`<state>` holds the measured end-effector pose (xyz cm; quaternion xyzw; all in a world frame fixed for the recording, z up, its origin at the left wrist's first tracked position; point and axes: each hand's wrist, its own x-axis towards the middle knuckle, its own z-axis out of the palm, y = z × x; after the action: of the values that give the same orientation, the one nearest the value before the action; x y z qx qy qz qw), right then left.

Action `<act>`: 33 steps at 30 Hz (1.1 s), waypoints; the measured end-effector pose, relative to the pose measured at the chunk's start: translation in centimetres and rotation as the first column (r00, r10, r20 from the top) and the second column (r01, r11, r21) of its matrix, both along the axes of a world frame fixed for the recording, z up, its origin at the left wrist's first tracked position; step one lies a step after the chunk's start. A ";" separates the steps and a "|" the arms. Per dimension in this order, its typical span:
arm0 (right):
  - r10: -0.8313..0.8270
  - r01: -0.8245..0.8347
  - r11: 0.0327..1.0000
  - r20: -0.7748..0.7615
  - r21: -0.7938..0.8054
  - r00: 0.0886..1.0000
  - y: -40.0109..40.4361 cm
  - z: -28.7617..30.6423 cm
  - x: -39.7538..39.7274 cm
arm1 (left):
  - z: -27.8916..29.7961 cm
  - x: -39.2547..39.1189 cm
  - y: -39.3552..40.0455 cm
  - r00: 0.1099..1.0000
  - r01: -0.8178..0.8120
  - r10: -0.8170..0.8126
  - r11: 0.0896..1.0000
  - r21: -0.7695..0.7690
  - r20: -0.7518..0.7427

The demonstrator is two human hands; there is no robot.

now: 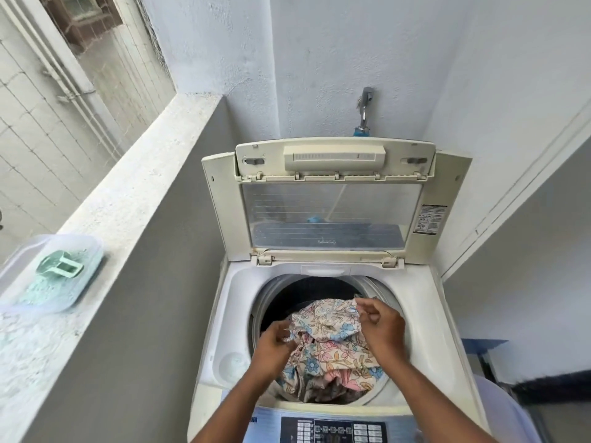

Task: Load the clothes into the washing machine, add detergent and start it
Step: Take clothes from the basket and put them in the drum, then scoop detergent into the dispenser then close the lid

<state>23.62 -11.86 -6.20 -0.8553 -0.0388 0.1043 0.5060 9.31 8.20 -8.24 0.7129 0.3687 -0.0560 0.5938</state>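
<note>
Nearest, below both wrists: control panel (334, 430) of the top-loading washing machine (425, 318), buttons untouched. Above it, left hand (274, 345) and right hand (380, 327) over the open drum (281, 298), both gripping the floral garment (332, 337). Left fingers (286, 338) curled round a bunched fold at the near-left edge; right fingers (367, 310) pinching a far corner, thumb against forefinger. Cloth bunched between the two hands, partly down in the drum, on top of pinkish clothes (332, 377) just beneath.

Judged light, thin, limp, not slippery and not fragile: no stiffness to push with, likely to drape and snag on the drum rim. Best taken by bunched handfuls or an edge, then dropped or tucked down, not pressed flat.

Well to the left of the left fingers, on the concrete ledge (134, 174): clear plastic tub (91, 251) of pale green detergent powder (48, 289), green scoop (59, 266) lying in it. Beyond the fingers: raised lid (332, 215) with clear window, then wall tap (364, 107).
</note>
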 end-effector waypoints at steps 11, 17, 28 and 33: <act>-0.101 0.398 0.771 -0.521 0.497 0.847 2.0 2.1 2.7 | 5.0 8.1 -2.6 0.854 -0.399 0.503 0.800 -0.449 0.137; -0.012 0.505 0.678 -0.679 0.535 0.734 5.0 0.1 4.9 | 3.9 13.2 -3.6 0.822 -0.472 0.567 0.727 -0.498 0.049; -0.012 0.758 0.427 -0.834 0.494 0.551 8.5 -5.4 7.1 | -1.6 17.4 -3.3 0.678 -0.612 0.724 0.463 -0.641 -0.125; 0.017 0.759 0.394 -0.830 0.518 0.558 9.6 -6.4 7.6 | -3.8 18.2 -2.8 0.658 -0.572 0.746 0.403 -0.715 -0.106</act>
<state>31.24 -2.21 -12.55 -0.3490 0.3372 0.2692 0.8319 27.49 5.44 -12.02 0.2285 0.4990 0.1336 0.8252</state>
